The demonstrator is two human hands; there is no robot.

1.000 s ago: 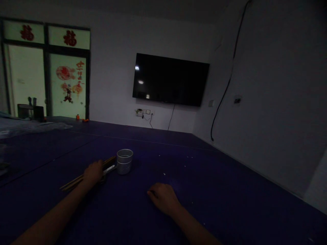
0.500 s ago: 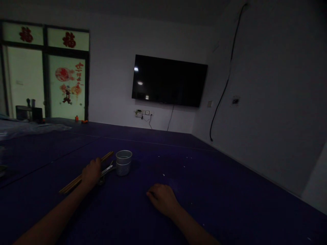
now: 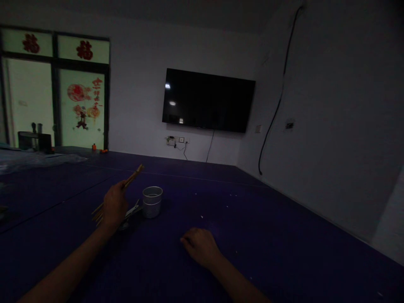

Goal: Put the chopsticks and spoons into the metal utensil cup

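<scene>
My left hand (image 3: pixel 114 206) is closed around a bundle of wooden chopsticks (image 3: pixel 134 176), tilted with the far ends up off the table. Their near ends fan out slightly behind the hand. Just right of that hand, partly hidden by it, lies a pale, slim-handled utensil (image 3: pixel 131 210), perhaps a spoon, with darker pieces beside it that I cannot make out. A grey metal cup (image 3: pixel 152 203) stands upright beyond the utensil's end. On the table to the right rests my right hand (image 3: pixel 199 246), fingers curled in, with nothing visible in it.
The purple-covered table (image 3: pixel 176 269) reaches to the walls, with small white scraps (image 3: pixel 202 216) on it. Clear plastic sheeting (image 3: pixel 41 161) lies at the far left, near small orange objects (image 3: pixel 103 150). A television (image 3: pixel 208 101) hangs on the back wall.
My left hand has lifted and tilted the chopsticks, which lay low along the table before; their far ends now point higher. The right hand and the cup have stayed put.
</scene>
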